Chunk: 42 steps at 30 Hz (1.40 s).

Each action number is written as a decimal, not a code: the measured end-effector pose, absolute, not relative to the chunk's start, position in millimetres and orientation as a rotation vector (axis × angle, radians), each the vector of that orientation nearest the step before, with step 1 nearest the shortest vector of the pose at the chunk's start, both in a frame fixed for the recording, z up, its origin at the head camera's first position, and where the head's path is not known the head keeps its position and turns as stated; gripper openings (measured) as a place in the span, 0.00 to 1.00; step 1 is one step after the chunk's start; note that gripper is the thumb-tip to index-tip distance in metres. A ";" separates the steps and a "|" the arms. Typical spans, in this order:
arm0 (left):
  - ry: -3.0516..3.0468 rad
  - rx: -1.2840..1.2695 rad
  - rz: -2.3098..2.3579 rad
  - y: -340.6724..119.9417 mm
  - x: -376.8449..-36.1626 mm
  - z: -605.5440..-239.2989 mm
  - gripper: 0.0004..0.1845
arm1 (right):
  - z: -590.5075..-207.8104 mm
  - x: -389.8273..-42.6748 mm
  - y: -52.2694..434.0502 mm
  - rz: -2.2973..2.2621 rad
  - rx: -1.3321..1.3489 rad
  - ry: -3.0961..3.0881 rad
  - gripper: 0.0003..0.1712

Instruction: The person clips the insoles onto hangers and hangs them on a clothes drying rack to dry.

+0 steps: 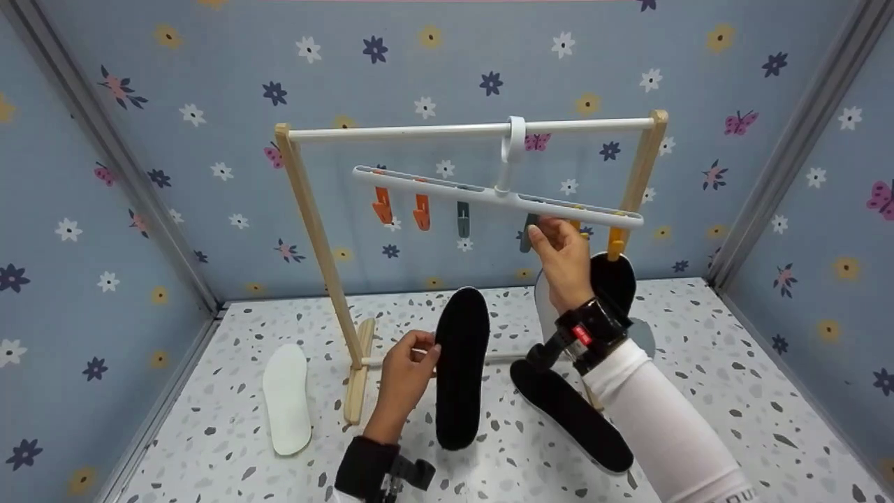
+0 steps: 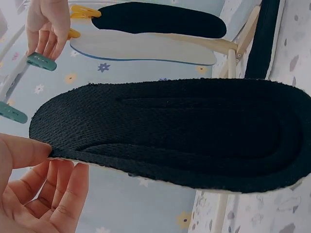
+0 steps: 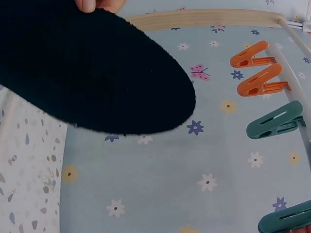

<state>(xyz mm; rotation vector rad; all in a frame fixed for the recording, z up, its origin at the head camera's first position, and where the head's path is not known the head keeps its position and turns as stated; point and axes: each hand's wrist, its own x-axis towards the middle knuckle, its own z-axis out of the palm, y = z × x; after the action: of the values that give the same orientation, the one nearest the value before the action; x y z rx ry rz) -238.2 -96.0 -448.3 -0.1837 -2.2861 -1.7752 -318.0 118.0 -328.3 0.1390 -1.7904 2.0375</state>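
our left hand [image 1: 408,367] pinches the edge of the long black fabric insole [image 1: 461,370] below the white plastic hanger [image 1: 433,187]; our right hand [image 1: 567,262] pinches a dark green plastic clip [image 1: 528,239]. we judge the insole light and bendy, best held by its rim; the left wrist view shows moulded ridges the head view loses.

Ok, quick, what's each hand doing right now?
Left hand: pinching a black insole by its edge.
Right hand: pinching a green hanger clip.

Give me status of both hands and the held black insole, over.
Left hand pinches black insole. Right hand holds green clip. Insole not yet clipped. Nothing seen in the way.
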 end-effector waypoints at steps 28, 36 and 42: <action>-2.292 -0.294 -1.617 -54.3 -278.1 -436.0 0.04 | -326.5 -319.4 115.4 2.104 0.103 -1.728 0.11; -2.307 -0.310 -1.589 -45.8 -284.0 -430.2 0.03 | -326.8 -319.7 114.1 2.109 0.085 -1.723 0.09; -2.303 -0.333 -1.618 -41.3 -286.0 -426.5 0.03 | -325.7 -318.2 115.2 2.106 0.090 -1.736 0.10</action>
<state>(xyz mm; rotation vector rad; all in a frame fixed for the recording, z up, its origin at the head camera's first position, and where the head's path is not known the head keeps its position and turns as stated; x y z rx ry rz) -286.0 -41.3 -426.5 -0.3330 -2.3026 -1.6175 -318.2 115.2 -325.7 0.0902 -1.7358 2.1059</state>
